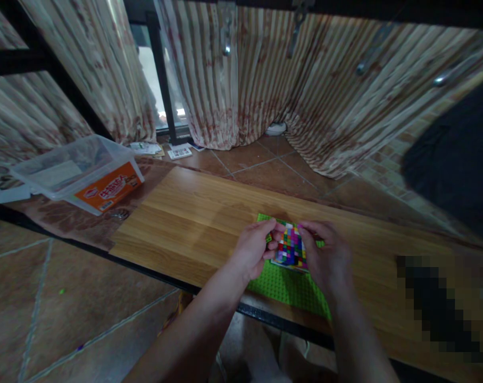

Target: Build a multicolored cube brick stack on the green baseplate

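Note:
A green studded baseplate [281,287] lies on the wooden board. On its far half sits a block of many small coloured toy bricks [291,247], in white, red, purple, blue, pink and yellow. At its left side my left hand [253,247] is closed, with a small green brick [268,238] showing between its curled fingers. From the right, my right hand [327,252] reaches over the block's right edge. Its thumb and fingertips come together at a pink spot near the far right corner; whether that is a loose brick is too small to tell.
A clear plastic tub [85,170] with an orange label stands at the left end of the wooden board [193,213]. Papers [180,152] lie on the floor beyond. Striped curtains [257,80] hang behind. A pixelated dark shape [436,308] is at the right.

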The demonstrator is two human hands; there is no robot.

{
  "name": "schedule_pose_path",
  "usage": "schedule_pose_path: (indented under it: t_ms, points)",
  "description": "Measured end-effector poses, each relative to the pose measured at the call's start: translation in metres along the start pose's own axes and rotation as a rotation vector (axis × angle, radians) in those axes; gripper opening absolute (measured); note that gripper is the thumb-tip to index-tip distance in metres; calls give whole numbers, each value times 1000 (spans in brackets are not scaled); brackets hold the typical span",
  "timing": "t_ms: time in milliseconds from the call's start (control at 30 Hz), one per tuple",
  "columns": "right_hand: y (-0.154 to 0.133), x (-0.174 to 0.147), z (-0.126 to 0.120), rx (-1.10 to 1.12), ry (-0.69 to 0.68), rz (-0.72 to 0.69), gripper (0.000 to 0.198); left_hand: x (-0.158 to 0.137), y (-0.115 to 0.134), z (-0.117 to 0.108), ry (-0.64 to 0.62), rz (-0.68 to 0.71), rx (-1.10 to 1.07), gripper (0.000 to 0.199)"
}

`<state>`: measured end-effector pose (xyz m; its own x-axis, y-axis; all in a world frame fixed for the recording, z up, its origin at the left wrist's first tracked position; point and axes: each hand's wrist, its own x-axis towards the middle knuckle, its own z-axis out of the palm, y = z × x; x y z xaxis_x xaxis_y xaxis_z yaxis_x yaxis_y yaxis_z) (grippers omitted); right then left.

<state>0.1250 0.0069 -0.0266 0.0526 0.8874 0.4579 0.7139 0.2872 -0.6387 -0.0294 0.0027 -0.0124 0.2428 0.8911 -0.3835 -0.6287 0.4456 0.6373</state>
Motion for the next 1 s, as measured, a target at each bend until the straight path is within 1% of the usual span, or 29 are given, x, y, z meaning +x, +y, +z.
schedule_pose_path:
  t_ms: [133,433,667,800,1000]
  points:
    - [0,1,3,-66,-29,-50,21,1,-1,-1,4,1,2,20]
    - [1,3,9,-110,-63,-49,25,-1,0,0,6,8,0,20]
    - [2,8,10,-6,-63,42,21,-1,-1,0,5,3,-2,20]
    - [4,14,8,63,-110,110,19,0,-1,0,6,5,1,20]
    - [8,22,6,103,-161,167,17,-1,-1,1,18,-5,8,20]
